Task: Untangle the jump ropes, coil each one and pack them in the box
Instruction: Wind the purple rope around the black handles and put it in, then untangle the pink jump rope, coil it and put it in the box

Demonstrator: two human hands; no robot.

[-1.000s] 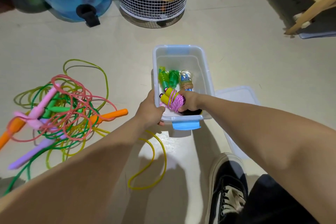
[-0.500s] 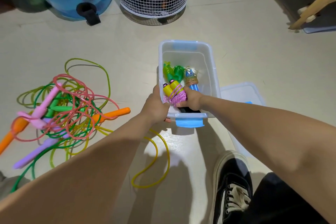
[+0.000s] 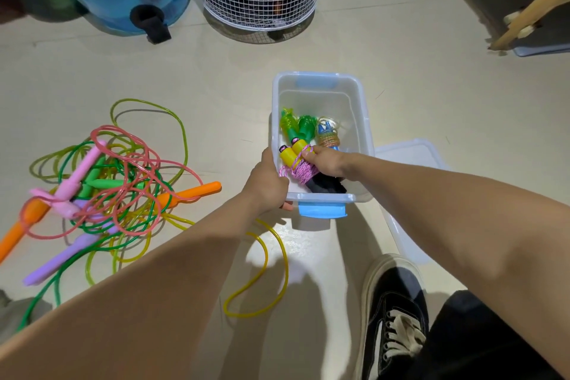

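Coiled jump rope with 2 yellow handles and pink cord wound round them, low inside the clear box, beside 2 more bundles, 1 green and 1 blue. Gripped by the right hand, fingers curled over it; left hand clamped on the box's near left corner. Tangled ropes on the floor to the left, lid to the right.

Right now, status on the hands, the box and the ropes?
Left hand grips box rim. Right hand holds pink rope inside box. Tangle on floor, unsorted.
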